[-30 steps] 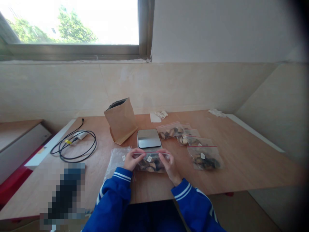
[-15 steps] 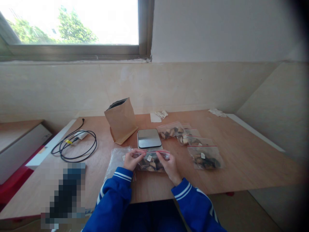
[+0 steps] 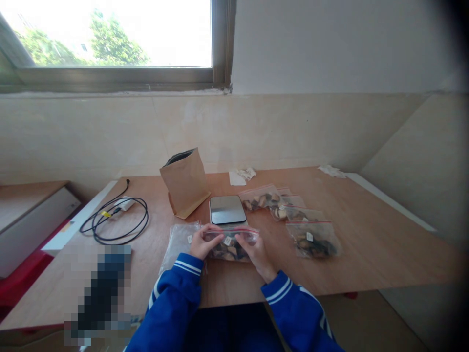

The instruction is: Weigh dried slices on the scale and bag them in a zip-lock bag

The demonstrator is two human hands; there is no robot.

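Head view: left hand (image 3: 201, 244) and right hand (image 3: 256, 252) pinch the top strip of a filled zip bag (image 3: 230, 244), fingers grasping it upright on the near surface (image 3: 366, 244) below the scale (image 3: 227, 209). Filled bags (image 3: 311, 238) lie right; brown pouch (image 3: 185, 182) stands far left.

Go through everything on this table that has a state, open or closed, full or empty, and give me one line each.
Held bag: filled, top strip pinched by both hands; seal not clear.
Left hand: gripping the held bag.
Right hand: gripping the held bag.
Paper bag: upright, top open.
Scale: pan bare; display hidden.
Flat bag: looks empty, lying flat.
Filled bags: lying flat, red strips look closed.
Cable: coiled, plug lying loose.
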